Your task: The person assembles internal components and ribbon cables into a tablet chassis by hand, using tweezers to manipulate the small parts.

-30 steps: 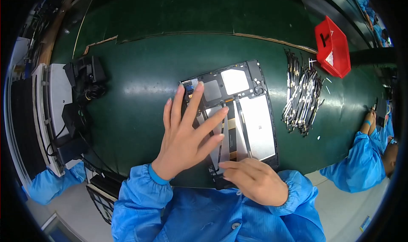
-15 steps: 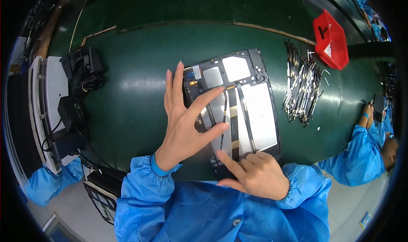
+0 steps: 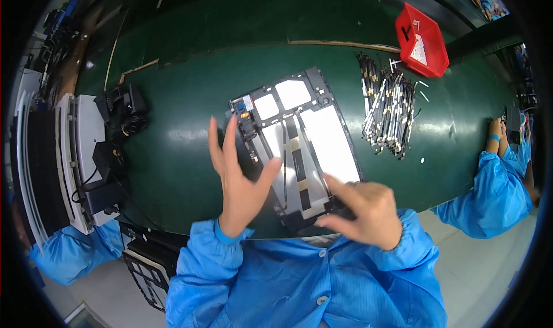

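A dark rectangular device frame [image 3: 299, 141] with white panels and inner strips lies on the green table [image 3: 178, 155], tilted, straight ahead of me. My left hand [image 3: 239, 178] is lifted off it at its left edge, fingers spread and upright, holding nothing. My right hand [image 3: 366, 213] hovers over the frame's near right corner with fingers loosely curled and apart, nothing visible in it. Both forearms wear blue sleeves.
A pile of several thin metal strips [image 3: 389, 103] lies right of the frame, a red bin [image 3: 420, 40] beyond it. Black devices with cables [image 3: 121, 112] and a white rack [image 3: 69, 155] stand at the left. Other people's blue sleeves show at right [image 3: 495, 184] and lower left [image 3: 63, 253].
My left hand has lifted off the frame and moved left, fingers raised. My right hand has come up off the frame's near edge and opened slightly.
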A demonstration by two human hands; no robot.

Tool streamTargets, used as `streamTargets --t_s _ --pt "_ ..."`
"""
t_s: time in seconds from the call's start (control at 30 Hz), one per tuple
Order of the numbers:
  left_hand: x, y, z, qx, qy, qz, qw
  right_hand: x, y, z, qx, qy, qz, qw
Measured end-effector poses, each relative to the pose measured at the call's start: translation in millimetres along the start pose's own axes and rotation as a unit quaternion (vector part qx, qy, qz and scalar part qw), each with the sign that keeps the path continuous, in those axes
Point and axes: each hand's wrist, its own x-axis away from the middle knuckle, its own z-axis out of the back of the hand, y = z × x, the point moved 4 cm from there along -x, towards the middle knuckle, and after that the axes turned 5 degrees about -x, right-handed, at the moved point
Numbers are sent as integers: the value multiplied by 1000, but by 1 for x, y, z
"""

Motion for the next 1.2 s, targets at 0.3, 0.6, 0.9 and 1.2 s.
streamTargets --t_s 0.3,0.6,0.9,1.2 --pt "109 22 -5 -191 -148 84 967 14 51 -2 20 44 -103 994" --pt "108 35 9 284 -89 242 924 11 49 9 -128 113 -67 983" --pt "1 59 38 436 -47 135 888 5 64 40 -310 192 -55 929" --pt "-234 22 -25 397 -97 73 910 0 71 10 -204 218 -9 954"
